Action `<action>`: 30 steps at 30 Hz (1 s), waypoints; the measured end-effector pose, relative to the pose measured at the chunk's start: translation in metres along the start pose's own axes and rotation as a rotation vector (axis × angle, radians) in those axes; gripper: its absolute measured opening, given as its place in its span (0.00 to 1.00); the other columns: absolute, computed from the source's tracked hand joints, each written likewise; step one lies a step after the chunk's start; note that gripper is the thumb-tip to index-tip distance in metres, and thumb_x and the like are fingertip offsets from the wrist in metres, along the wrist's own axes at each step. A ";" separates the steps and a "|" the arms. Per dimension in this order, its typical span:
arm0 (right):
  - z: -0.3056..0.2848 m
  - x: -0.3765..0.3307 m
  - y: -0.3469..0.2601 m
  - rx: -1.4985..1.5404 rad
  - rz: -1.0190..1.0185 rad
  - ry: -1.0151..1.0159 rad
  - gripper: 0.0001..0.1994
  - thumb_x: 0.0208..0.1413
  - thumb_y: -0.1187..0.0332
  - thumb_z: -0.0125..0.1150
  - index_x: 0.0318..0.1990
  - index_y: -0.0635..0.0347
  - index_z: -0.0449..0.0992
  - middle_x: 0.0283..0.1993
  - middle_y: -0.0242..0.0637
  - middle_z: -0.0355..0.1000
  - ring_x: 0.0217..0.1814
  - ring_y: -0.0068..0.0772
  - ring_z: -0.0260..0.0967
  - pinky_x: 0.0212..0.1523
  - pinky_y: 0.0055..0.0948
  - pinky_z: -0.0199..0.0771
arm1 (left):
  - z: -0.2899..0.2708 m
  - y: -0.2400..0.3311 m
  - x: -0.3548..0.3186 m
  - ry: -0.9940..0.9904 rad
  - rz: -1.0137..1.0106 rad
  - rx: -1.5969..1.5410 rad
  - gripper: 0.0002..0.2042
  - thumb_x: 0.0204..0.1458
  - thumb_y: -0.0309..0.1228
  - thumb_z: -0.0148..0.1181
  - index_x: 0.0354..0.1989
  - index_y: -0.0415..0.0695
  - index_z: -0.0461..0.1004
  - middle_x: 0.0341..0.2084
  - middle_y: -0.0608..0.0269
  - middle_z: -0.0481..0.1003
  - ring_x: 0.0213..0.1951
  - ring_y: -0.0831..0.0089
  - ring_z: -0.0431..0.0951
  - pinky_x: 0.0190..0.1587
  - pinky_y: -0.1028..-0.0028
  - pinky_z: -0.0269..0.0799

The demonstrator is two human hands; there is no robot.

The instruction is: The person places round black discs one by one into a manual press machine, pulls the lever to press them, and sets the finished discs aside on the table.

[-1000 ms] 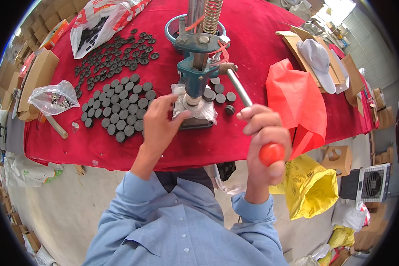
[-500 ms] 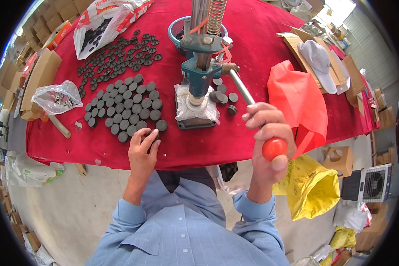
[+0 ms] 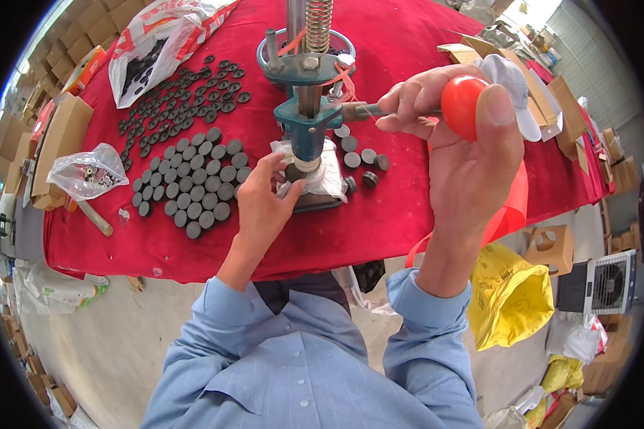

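Observation:
A green hand press (image 3: 308,136) stands in the middle of a red-covered table. My right hand (image 3: 465,143) is closed around its lever (image 3: 368,111), by the red ball knob (image 3: 464,107). Under the press's pale ram tip, my left hand (image 3: 261,204) pinches a dark round disc (image 3: 293,173) over the white wrapping (image 3: 329,171) on the press base. Part of that disc is hidden by fingers and ram. To the left lies a close cluster of grey-black round pieces (image 3: 193,171). Several similar pieces (image 3: 368,156) rest right of the press.
Small black caps (image 3: 186,100) spread behind the cluster, near a printed plastic bag (image 3: 139,64). A clear bag of small parts (image 3: 89,171) and a hammer handle (image 3: 95,218) lie at left. At right are a red bag (image 3: 511,204), a grey cap (image 3: 515,93) and cardboard.
My left hand has moved from the cluster's near edge rightward to beneath the ram, with a disc in its fingers. My right hand has swung the lever up.

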State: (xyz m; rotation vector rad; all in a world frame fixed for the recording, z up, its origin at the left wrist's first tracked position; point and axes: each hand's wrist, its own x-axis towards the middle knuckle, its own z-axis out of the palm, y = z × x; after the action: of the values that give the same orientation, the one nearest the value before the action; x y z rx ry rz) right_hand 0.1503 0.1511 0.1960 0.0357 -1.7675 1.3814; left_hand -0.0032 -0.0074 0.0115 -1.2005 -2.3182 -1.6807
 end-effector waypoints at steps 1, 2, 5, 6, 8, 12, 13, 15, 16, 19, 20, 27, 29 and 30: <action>0.002 0.000 0.000 0.007 0.007 0.004 0.31 0.67 0.41 0.46 0.39 0.68 0.72 0.36 0.49 0.73 0.46 0.50 0.78 0.40 0.42 0.87 | 0.005 -0.003 0.005 -0.001 0.000 -0.001 0.24 0.47 0.22 0.76 0.54 0.38 0.75 0.38 0.60 0.83 0.33 0.77 0.79 0.39 0.76 0.77; 0.004 0.000 0.000 0.014 0.014 0.007 0.31 0.67 0.40 0.46 0.38 0.68 0.72 0.37 0.50 0.73 0.46 0.50 0.77 0.41 0.42 0.87 | 0.009 -0.005 0.009 -0.003 0.054 0.001 0.26 0.45 0.23 0.77 0.54 0.40 0.75 0.38 0.59 0.82 0.33 0.72 0.80 0.38 0.73 0.77; 0.004 -0.002 0.001 0.006 0.003 0.005 0.31 0.67 0.40 0.46 0.38 0.68 0.73 0.35 0.49 0.72 0.45 0.49 0.77 0.41 0.43 0.86 | 0.016 -0.009 0.011 -0.017 0.088 0.022 0.28 0.43 0.25 0.78 0.55 0.42 0.74 0.38 0.57 0.81 0.34 0.66 0.80 0.38 0.68 0.77; 0.005 -0.005 0.002 0.004 0.003 0.005 0.31 0.67 0.40 0.46 0.38 0.68 0.73 0.35 0.49 0.72 0.45 0.49 0.77 0.41 0.43 0.86 | 0.018 -0.007 0.011 -0.023 0.071 0.043 0.28 0.43 0.25 0.78 0.55 0.42 0.74 0.39 0.57 0.80 0.35 0.65 0.80 0.39 0.67 0.78; 0.005 -0.022 0.009 0.092 -0.070 0.106 0.27 0.68 0.45 0.49 0.37 0.67 0.74 0.34 0.43 0.74 0.38 0.34 0.76 0.44 0.34 0.77 | 0.019 0.000 0.011 -0.020 0.079 0.035 0.26 0.44 0.26 0.78 0.54 0.42 0.75 0.40 0.57 0.80 0.36 0.65 0.80 0.39 0.67 0.77; 0.016 -0.071 0.029 0.069 -0.218 0.061 0.30 0.67 0.39 0.51 0.39 0.66 0.74 0.38 0.47 0.73 0.45 0.48 0.75 0.49 0.45 0.76 | -0.013 -0.004 -0.007 0.036 0.104 0.093 0.19 0.47 0.26 0.75 0.48 0.41 0.78 0.43 0.55 0.79 0.41 0.63 0.78 0.43 0.64 0.76; 0.016 -0.084 0.034 0.077 -0.251 0.061 0.32 0.67 0.37 0.51 0.40 0.65 0.74 0.39 0.48 0.73 0.48 0.52 0.74 0.51 0.49 0.75 | -0.022 -0.007 -0.014 0.029 0.103 0.091 0.19 0.47 0.26 0.75 0.48 0.41 0.78 0.43 0.55 0.79 0.41 0.63 0.78 0.43 0.64 0.76; 0.013 -0.109 0.045 0.032 -0.249 0.052 0.34 0.65 0.33 0.50 0.40 0.62 0.73 0.41 0.48 0.73 0.56 0.56 0.72 0.56 0.53 0.74 | -0.043 -0.013 -0.032 0.047 0.278 0.424 0.14 0.50 0.25 0.73 0.45 0.40 0.80 0.47 0.55 0.77 0.43 0.61 0.76 0.48 0.62 0.74; 0.016 -0.121 0.051 0.047 -0.239 0.097 0.34 0.65 0.32 0.50 0.39 0.62 0.73 0.42 0.48 0.73 0.58 0.56 0.71 0.57 0.54 0.74 | -0.046 -0.013 -0.041 0.042 0.279 0.418 0.14 0.50 0.25 0.73 0.45 0.40 0.80 0.47 0.55 0.77 0.43 0.61 0.76 0.48 0.62 0.74; 0.026 -0.138 0.059 0.085 -0.179 0.191 0.34 0.65 0.32 0.50 0.38 0.60 0.73 0.45 0.48 0.73 0.62 0.57 0.68 0.58 0.55 0.75 | -0.054 -0.014 -0.062 -0.030 0.181 0.446 0.15 0.51 0.24 0.71 0.48 0.40 0.81 0.49 0.57 0.75 0.44 0.61 0.74 0.50 0.62 0.72; 0.025 -0.137 0.060 0.073 -0.190 0.189 0.34 0.65 0.32 0.50 0.38 0.60 0.73 0.45 0.48 0.73 0.62 0.57 0.68 0.58 0.54 0.75 | -0.055 -0.016 -0.066 -0.028 0.164 0.430 0.16 0.51 0.23 0.71 0.49 0.40 0.81 0.50 0.57 0.73 0.43 0.61 0.74 0.49 0.62 0.72; 0.011 -0.122 0.044 -0.021 -0.188 0.095 0.32 0.66 0.34 0.51 0.39 0.61 0.75 0.44 0.49 0.75 0.60 0.58 0.70 0.52 0.51 0.79 | -0.059 -0.026 -0.071 -0.028 0.165 0.326 0.17 0.52 0.21 0.70 0.52 0.43 0.83 0.44 0.58 0.77 0.43 0.61 0.77 0.45 0.66 0.76; 0.008 -0.118 0.041 -0.056 -0.195 0.046 0.32 0.66 0.35 0.51 0.38 0.62 0.75 0.43 0.50 0.75 0.59 0.58 0.71 0.52 0.52 0.79 | -0.058 -0.026 -0.066 -0.010 0.148 0.256 0.17 0.51 0.21 0.71 0.51 0.43 0.83 0.43 0.58 0.79 0.43 0.61 0.78 0.46 0.66 0.76; 0.007 -0.120 0.044 -0.062 -0.191 0.050 0.32 0.66 0.35 0.51 0.38 0.62 0.75 0.43 0.50 0.75 0.59 0.58 0.71 0.52 0.52 0.79 | -0.058 -0.019 -0.060 0.011 0.105 0.192 0.16 0.51 0.21 0.71 0.50 0.42 0.83 0.42 0.57 0.80 0.43 0.61 0.79 0.45 0.67 0.77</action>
State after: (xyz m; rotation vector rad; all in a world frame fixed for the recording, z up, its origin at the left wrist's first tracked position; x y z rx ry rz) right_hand 0.1987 0.1069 0.0866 0.1319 -1.7178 1.1804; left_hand 0.0048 -0.0906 -0.0065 -1.2468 -2.3036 -1.3919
